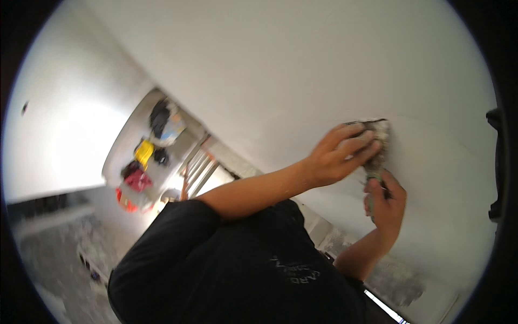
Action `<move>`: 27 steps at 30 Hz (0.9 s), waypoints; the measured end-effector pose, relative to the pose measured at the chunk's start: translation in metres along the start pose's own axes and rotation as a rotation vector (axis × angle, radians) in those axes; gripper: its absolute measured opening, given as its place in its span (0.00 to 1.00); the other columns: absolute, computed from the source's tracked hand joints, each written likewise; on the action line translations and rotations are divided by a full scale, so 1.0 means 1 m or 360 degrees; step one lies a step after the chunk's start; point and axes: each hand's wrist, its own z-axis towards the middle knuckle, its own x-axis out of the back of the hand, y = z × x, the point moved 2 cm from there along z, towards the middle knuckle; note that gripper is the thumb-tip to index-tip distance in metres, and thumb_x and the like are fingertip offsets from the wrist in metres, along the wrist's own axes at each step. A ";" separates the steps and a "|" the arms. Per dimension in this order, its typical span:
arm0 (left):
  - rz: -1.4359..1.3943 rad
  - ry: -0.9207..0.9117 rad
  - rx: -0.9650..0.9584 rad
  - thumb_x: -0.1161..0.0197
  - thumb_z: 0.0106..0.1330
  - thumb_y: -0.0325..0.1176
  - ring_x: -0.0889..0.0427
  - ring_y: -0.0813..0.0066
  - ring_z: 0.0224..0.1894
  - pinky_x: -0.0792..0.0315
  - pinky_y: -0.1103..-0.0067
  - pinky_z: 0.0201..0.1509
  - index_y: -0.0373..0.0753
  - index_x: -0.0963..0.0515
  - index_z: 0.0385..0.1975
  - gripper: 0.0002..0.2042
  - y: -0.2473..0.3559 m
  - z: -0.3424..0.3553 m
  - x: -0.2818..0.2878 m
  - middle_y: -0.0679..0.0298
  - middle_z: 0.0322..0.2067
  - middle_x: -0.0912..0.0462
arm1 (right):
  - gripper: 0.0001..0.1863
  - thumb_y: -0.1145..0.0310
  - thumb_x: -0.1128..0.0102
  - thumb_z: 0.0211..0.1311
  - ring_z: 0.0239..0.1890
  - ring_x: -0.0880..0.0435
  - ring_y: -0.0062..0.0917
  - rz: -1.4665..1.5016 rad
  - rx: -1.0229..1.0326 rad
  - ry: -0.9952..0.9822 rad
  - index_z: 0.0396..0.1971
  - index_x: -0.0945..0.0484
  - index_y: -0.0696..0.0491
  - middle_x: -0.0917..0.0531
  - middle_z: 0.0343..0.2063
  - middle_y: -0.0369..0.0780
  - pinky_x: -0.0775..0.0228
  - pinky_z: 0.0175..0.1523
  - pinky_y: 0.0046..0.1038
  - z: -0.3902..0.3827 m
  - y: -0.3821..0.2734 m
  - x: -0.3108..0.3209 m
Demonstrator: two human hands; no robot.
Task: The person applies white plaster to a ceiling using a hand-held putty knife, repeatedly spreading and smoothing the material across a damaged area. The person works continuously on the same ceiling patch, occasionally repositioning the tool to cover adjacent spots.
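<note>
A putty knife (382, 128) with a wide, whitish, smeared blade and a green handle rests against the pale wall, right of the middle. My right hand (387, 201) is closed round its handle, below the blade. From the left, my left arm reaches across, and my left hand (339, 156) lies on the back of the blade. Its fingers are spread and slightly bent, pressing on the blade; its thumb is hidden. The blade's upper edge meets the wall, where a faint line shows.
The smooth wall (259, 65) slants across the view. Down at the left are a yellow item (144, 152), a dark red bundle (138, 181), a black bag-like thing (159, 117) and a ladder-like frame (198, 171). A stained grey floor (81, 254) lies lower left.
</note>
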 end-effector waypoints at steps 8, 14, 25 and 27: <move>-0.0026 0.0161 0.0096 0.34 0.53 0.28 0.23 0.58 0.54 0.24 0.67 0.57 0.39 0.18 0.47 0.19 0.008 0.004 -0.002 0.60 0.48 0.21 | 0.17 0.65 0.42 0.70 0.15 0.32 0.14 0.0141 0.0081 -0.0020 0.53 0.24 0.60 0.23 0.27 0.38 0.41 0.17 0.19 0.003 0.011 -0.008; 0.0144 0.0182 -0.0092 0.33 0.51 0.28 0.23 0.58 0.53 0.23 0.68 0.56 0.40 0.18 0.50 0.22 0.009 -0.027 -0.021 0.61 0.48 0.21 | 0.29 0.66 0.37 0.66 0.22 0.26 0.19 0.0339 0.0247 -0.0407 0.63 0.33 0.61 0.21 0.33 0.43 0.34 0.20 0.20 0.016 0.063 0.021; 0.0236 -0.0024 -0.0091 0.27 0.40 0.23 0.21 0.56 0.51 0.22 0.69 0.55 0.36 0.19 0.50 0.29 0.020 -0.034 -0.035 0.56 0.47 0.20 | 0.31 0.72 0.41 0.66 0.23 0.25 0.19 0.0359 0.0051 -0.0718 0.68 0.37 0.55 0.21 0.37 0.42 0.30 0.23 0.21 0.018 0.068 0.047; 0.0201 0.0015 -0.0009 0.26 0.40 0.22 0.20 0.55 0.51 0.22 0.69 0.55 0.36 0.19 0.49 0.29 0.021 -0.029 -0.025 0.56 0.47 0.20 | 0.28 0.72 0.42 0.67 0.22 0.26 0.17 0.0200 0.0017 -0.0514 0.67 0.34 0.54 0.21 0.34 0.39 0.32 0.22 0.20 -0.003 0.045 0.031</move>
